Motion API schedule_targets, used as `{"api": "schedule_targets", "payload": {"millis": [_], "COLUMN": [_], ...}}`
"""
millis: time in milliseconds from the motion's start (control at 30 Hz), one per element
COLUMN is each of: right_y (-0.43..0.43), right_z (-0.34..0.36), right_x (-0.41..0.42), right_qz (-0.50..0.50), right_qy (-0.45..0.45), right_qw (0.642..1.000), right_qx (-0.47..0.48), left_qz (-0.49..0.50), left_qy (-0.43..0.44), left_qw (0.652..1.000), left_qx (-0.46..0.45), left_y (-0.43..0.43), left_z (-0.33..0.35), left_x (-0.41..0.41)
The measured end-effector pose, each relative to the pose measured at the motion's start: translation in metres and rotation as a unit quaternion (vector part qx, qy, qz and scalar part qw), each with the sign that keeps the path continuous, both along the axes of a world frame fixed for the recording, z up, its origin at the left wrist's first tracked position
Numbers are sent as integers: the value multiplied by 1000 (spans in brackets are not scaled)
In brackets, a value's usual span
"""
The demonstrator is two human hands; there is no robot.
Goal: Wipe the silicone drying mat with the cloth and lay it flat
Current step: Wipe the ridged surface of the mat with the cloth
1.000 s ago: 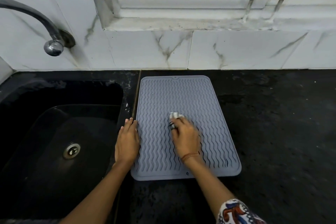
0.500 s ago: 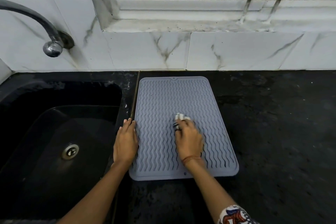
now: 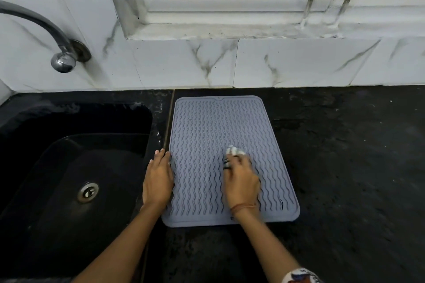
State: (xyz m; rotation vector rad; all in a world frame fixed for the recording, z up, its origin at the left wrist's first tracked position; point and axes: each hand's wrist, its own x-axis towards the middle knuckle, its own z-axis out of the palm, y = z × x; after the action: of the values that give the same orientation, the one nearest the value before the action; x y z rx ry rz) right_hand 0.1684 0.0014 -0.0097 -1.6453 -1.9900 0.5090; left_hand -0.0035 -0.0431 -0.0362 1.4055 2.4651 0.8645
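The grey wavy-ribbed silicone drying mat [image 3: 211,135] lies flat on the black stone tabletop [image 3: 345,167]. The right hand [image 3: 241,181] keeps a closed grip on the small bunched white cloth [image 3: 233,150]; the left hand [image 3: 157,179], open-palmed, pins the mat's edge. Best stroke along the ribs, toward untouched mat beyond the grip.

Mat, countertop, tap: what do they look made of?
Mat: looks like soft silicone, matte grey-blue, moulded wavy ridges and rounded corners, lying flat.
Countertop: likely polished dark stone, black with pale flecks; could be a composite.
Tap: metal, probably chromed or stainless, with bright reflections on the rounded spout tip.
Cloth under the right hand: woven fabric, pale; the weave is too blurred to read.
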Motion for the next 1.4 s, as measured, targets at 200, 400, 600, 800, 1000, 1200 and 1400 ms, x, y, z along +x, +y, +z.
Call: {"api": "schedule_targets", "payload": {"millis": [200,400,600,800,1000,1200,1400], "right_y": [35,27,-26,36,1,-44,26], "right_z": [6,6,-1,8,4,5,3], "right_x": [57,58,-26,63,3,-65,14], "right_qz": [13,-110,101,-34,-61,216,39], "right_qy": [-54,-47,15,-55,-5,12,-79], "right_qw": [998,993,995,997,997,975,995], "right_qx": [-3,-21,5,-35,-44,-41,-46], "left_qz": [-17,-11,-12,-17,-3,-27,-45], "left_qy": [-6,16,16,16,23,10,22], "left_qw": [1000,1000,1000,1000,1000,1000,999], "left_qx": [-4,-8,-15,-5,-6,-1,-8], "left_y": [-12,-24,-24,-26,-23,-25,-29], "left_z": [3,1,2,1,-2,-1,-4], "left_x": [-1,10,8,8,9,4,-6]}}
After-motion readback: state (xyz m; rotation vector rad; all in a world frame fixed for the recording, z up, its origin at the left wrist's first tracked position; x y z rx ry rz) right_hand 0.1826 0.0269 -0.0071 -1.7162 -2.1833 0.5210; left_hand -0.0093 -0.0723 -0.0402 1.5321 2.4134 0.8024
